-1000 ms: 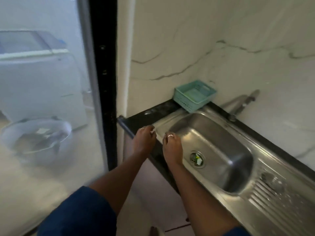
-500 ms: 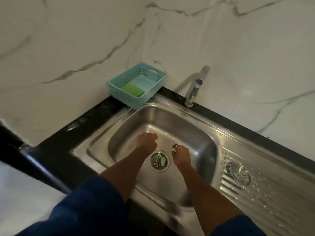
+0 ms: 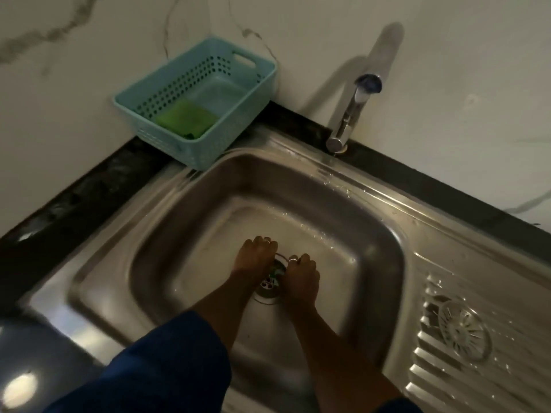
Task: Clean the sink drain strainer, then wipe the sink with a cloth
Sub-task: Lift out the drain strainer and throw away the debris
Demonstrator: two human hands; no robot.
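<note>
A round metal drain strainer sits in the floor of the steel sink, with green scraps caught in it. My left hand rests over the strainer's left rim, fingers curled down. My right hand, with a ring on one finger, presses at the right rim, fingers bent. Both hands hide the strainer's upper half, and I cannot tell whether either grips it. A green cloth lies folded in the teal basket at the back left.
A chrome tap stands behind the basin against the marble wall. The ribbed draining board on the right holds a second round strainer and water drops. Black countertop borders the sink on the left.
Both hands have dropped from the sink's front rim into the basin and closed in on the strainer from either side. My view has swung right and down over the sink.
</note>
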